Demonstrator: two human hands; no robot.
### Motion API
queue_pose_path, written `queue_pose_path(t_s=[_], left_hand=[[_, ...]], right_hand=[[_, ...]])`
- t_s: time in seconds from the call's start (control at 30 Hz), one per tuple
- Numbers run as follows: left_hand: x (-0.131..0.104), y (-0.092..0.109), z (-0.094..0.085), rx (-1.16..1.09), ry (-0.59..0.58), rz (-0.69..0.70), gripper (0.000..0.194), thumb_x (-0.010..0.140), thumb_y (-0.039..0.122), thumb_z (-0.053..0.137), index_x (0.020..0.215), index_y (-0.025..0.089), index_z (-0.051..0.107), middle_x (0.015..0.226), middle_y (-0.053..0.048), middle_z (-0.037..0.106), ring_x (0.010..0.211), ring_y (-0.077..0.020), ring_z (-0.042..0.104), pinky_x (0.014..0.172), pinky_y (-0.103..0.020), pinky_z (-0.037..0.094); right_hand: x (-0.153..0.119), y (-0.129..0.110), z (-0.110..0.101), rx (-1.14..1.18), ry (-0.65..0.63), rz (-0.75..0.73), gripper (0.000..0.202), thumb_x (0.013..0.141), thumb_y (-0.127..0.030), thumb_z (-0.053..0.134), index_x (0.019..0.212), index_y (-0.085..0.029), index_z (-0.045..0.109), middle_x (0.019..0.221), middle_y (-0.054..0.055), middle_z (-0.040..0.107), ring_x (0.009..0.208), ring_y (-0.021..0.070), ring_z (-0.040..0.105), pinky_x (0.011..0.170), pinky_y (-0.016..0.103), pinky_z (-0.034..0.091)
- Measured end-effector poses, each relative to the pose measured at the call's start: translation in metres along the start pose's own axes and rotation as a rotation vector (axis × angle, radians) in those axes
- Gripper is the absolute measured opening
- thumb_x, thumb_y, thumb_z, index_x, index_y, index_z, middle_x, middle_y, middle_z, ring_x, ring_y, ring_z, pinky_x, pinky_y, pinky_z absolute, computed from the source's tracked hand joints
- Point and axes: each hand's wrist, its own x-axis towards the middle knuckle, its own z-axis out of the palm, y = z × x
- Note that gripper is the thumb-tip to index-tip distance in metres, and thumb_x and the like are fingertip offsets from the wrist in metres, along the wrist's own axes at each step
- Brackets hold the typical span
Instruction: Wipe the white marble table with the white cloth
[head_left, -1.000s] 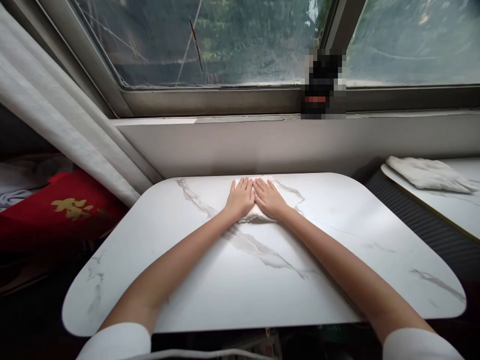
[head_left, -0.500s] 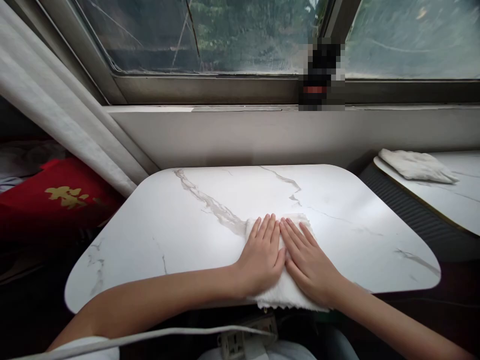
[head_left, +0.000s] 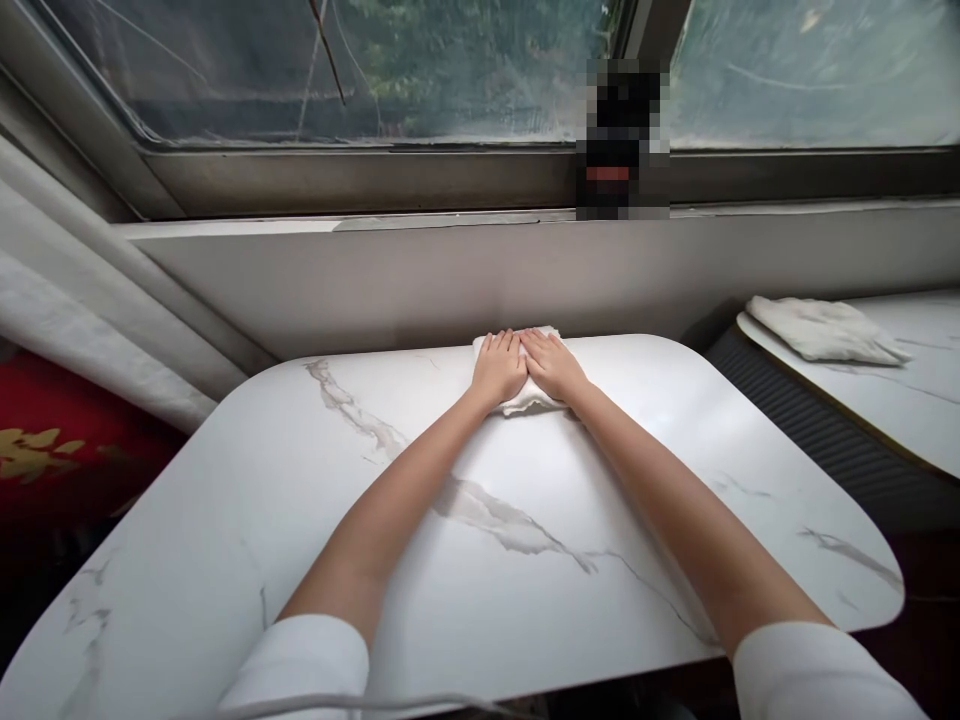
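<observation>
A folded white cloth (head_left: pixel 531 402) lies at the far edge of the white marble-patterned table (head_left: pixel 225 520). My left hand (head_left: pixel 500 368) rests flat on the cloth's left part, fingers stretched toward the window. Beside it my right hand (head_left: pixel 552 362) presses flat on the right part, thumbs close together. Both palms hide most of the cloth, and neither hand grips it. My arms reach across the tabletop, which shows grey veins.
On a second marble-patterned table (head_left: pixel 915 400) at right lies another folded white cloth (head_left: pixel 829 330). A window frame (head_left: pixel 360 185) runs behind a low wall. A pale curtain (head_left: pixel 97 270) hangs at left above red fabric (head_left: pixel 67 450). A white cable (head_left: pixel 390 703) crosses the near edge.
Both hands and the cloth beneath them have slid away from me, from the near edge of the table to its far edge. The view has shifted somewhat.
</observation>
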Motion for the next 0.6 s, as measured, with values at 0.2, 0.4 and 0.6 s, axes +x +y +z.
queue_pose_path(t_s=[0.2,0.4,0.6], left_hand=[[-0.011,0.015,0.002,-0.009,0.025,-0.022,0.051,0.094,0.024,0.025,0.14,0.003,0.036,0.148,-0.014,0.034,0.138,-0.0208,0.029,0.115,-0.037,0.015],[-0.091,0.057,-0.011,-0.042,0.023,0.06,0.052,0.096,0.024,0.024,0.141,0.001,0.033,0.149,-0.016,0.032,0.139,-0.024,0.025,0.116,-0.042,0.013],[-0.196,0.095,-0.037,-0.144,-0.088,0.323,0.055,0.098,0.029,0.022,0.144,-0.001,0.024,0.152,-0.019,0.018,0.142,-0.0269,0.008,0.116,-0.046,0.014]], right_hand=[[-0.019,0.002,0.002,-0.044,0.044,0.022,0.056,0.09,-0.018,0.024,0.141,0.004,0.032,0.149,0.018,0.032,0.14,0.0244,0.023,0.114,0.041,0.016],[-0.113,-0.015,-0.013,-0.044,0.055,-0.074,0.055,0.093,-0.022,0.024,0.141,0.003,0.033,0.149,0.019,0.03,0.14,0.0255,0.021,0.115,0.045,0.018],[-0.239,-0.056,-0.028,-0.089,0.151,-0.142,0.062,0.094,-0.023,0.028,0.149,-0.002,0.009,0.15,0.019,0.028,0.141,0.0268,0.014,0.112,0.052,0.024]])
